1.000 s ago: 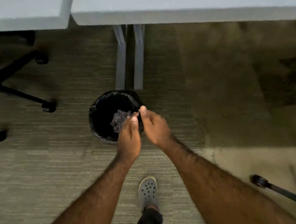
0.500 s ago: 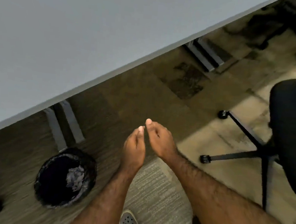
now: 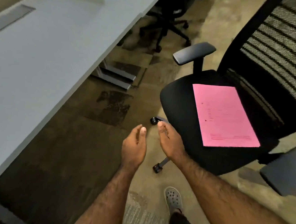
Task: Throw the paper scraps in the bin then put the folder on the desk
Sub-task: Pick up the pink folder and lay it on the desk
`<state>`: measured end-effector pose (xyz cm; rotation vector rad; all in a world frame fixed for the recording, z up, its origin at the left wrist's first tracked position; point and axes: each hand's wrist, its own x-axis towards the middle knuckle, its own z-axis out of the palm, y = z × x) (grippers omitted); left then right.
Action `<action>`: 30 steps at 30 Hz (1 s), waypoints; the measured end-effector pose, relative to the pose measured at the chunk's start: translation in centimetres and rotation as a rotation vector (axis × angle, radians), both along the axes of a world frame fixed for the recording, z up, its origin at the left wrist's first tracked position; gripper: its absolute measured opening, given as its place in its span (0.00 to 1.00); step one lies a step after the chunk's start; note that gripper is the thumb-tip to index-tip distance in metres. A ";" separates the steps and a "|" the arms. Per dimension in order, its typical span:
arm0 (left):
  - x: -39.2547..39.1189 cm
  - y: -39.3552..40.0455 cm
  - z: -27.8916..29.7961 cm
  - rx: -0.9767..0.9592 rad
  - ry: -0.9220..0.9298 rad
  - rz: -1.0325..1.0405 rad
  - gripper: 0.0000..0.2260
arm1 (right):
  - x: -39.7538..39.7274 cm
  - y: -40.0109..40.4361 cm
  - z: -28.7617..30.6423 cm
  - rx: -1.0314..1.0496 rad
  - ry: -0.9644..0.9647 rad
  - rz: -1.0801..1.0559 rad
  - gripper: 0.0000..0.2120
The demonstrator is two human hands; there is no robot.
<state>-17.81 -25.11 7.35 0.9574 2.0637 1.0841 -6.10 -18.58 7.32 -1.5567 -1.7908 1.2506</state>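
Swung right, away from the bin: scraps dropped, left hand (image 3: 134,146) and right hand (image 3: 170,143) slack, empty. Next, pink folder (image 3: 224,115) on chair (image 3: 179,100), far right, over to desk (image 3: 41,51).

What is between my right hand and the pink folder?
In the head view, only bare black chair seat separates the right hand from the pink folder.

Just one cam here, head-mounted and wide-angle, looking steeply down and forward from standing height. White desk (image 3: 41,51) runs along the left, office chair (image 3: 186,104) sits right, floor fills the middle, both forearms reaching in from the bottom edge.
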 end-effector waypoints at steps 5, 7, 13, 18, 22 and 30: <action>6.9 7.7 -0.5 -0.107 0.073 -0.086 0.17 | 9.6 7.2 -1.3 -0.033 -0.153 -0.212 0.27; 9.5 10.3 -1.1 -0.134 0.036 -0.152 0.17 | 13.1 9.7 -1.8 -0.064 -0.175 -0.281 0.27; 14.7 17.4 -4.8 -0.284 -0.007 -0.282 0.20 | 21.8 16.4 -5.4 -0.198 -0.230 -0.530 0.28; 17.4 21.1 -8.5 -0.553 -0.149 -0.297 0.28 | 27.8 18.6 -10.1 -0.360 -0.530 -0.620 0.31; 18.3 21.9 -10.2 -0.625 -0.197 -0.201 0.25 | 29.9 18.7 -12.4 -0.440 -0.763 -0.572 0.35; 19.1 20.6 -9.3 -0.479 -0.339 -0.132 0.27 | 29.0 18.3 -11.5 -0.568 -0.662 -0.599 0.21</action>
